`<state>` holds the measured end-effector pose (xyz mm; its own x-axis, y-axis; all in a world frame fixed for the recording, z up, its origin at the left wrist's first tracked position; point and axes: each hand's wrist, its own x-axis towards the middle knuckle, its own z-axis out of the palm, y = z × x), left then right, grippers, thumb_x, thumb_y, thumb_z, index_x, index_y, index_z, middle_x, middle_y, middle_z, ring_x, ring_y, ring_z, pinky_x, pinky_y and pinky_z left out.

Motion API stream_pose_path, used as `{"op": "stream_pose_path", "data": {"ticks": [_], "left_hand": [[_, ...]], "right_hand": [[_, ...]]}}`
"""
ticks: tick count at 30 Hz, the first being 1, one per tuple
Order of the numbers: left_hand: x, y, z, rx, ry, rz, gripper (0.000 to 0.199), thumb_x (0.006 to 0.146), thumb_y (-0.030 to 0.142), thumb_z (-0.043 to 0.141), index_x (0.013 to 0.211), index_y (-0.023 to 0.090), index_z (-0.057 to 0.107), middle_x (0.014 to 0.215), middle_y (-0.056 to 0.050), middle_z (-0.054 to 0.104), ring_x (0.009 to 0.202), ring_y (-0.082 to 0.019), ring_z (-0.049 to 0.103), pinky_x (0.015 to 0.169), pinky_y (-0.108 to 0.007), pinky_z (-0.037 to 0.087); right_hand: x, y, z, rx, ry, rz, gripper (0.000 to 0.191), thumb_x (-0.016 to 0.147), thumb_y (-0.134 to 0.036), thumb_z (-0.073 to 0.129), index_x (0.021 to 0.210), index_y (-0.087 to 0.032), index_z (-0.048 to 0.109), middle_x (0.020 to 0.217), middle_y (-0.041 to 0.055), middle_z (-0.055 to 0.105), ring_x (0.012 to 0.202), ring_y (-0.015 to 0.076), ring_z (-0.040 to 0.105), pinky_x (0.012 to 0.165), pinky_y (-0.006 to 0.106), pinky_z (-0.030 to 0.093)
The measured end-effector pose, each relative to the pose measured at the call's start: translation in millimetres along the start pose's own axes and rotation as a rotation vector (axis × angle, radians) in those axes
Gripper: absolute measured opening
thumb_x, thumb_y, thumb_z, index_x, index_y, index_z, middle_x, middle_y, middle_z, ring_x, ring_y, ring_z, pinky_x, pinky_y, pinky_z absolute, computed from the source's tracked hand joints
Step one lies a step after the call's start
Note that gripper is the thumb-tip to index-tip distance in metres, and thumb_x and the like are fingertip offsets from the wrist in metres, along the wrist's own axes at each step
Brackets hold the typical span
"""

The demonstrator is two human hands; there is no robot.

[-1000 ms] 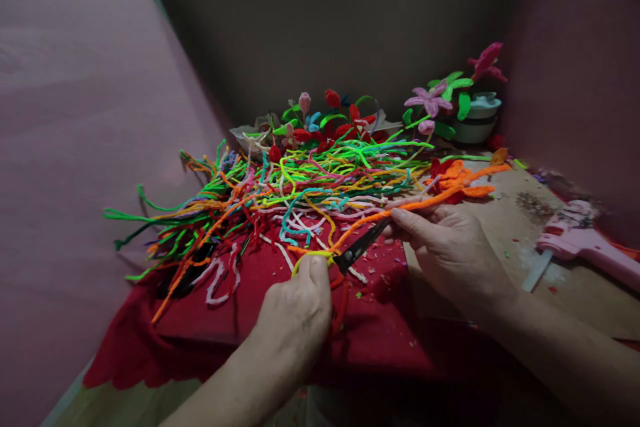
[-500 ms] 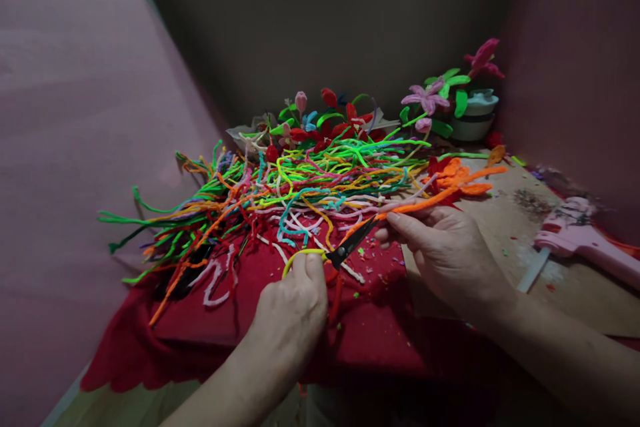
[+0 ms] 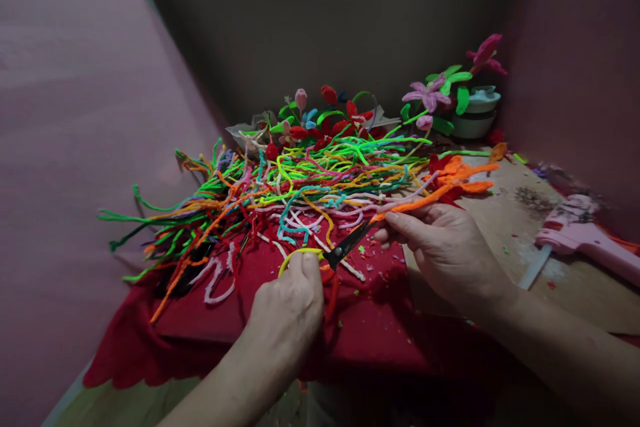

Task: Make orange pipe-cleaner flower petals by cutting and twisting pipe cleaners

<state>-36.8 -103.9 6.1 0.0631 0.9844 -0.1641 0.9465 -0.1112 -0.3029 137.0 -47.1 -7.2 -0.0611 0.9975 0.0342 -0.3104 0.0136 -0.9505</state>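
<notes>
My left hand [image 3: 293, 300] grips a pair of scissors [image 3: 345, 248] with yellow and orange-red handles and dark blades. The blade tips point up and right and reach the near end of an orange pipe cleaner [image 3: 417, 203]. Thumb and fingers of my right hand [image 3: 440, 243] pinch that orange pipe cleaner just right of the blades. Its far part runs up to the right beside an orange pipe-cleaner flower [image 3: 457, 173]; whether the two are joined I cannot tell. A thick heap of multicoloured pipe cleaners [image 3: 340, 173] lies behind both hands.
A pink glue gun [image 3: 580, 233] lies on a brown board [image 3: 485, 227] at the right. Finished pipe-cleaner flowers [image 3: 345, 113] stand at the back, with a pale pot [image 3: 475, 123] at back right. Small scraps dot the red cloth [image 3: 370, 340].
My left hand and the scissors have shifted slightly left. The far end of the orange pipe cleaner has dropped a little, while my right hand stays nearly in place.
</notes>
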Motion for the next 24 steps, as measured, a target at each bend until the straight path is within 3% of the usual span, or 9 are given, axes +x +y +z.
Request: {"op": "stream_pose_path", "data": {"ticks": [24], "left_hand": [[-0.3,0.9,0.9,0.045,0.013,-0.022,0.035,0.084,0.003,0.019,0.099,0.013,0.049,0.085,-0.008,0.054,0.069,-0.022,0.064,0.053,-0.034,0.053]], "right_hand": [[2.3,7.0,-2.8,0.054,-0.033,0.036,0.005,0.070,-0.022,0.066,0.073,-0.018,0.069,0.062,0.0004,0.066,0.056,0.0115,0.059,0.055,0.022,0.046]]}}
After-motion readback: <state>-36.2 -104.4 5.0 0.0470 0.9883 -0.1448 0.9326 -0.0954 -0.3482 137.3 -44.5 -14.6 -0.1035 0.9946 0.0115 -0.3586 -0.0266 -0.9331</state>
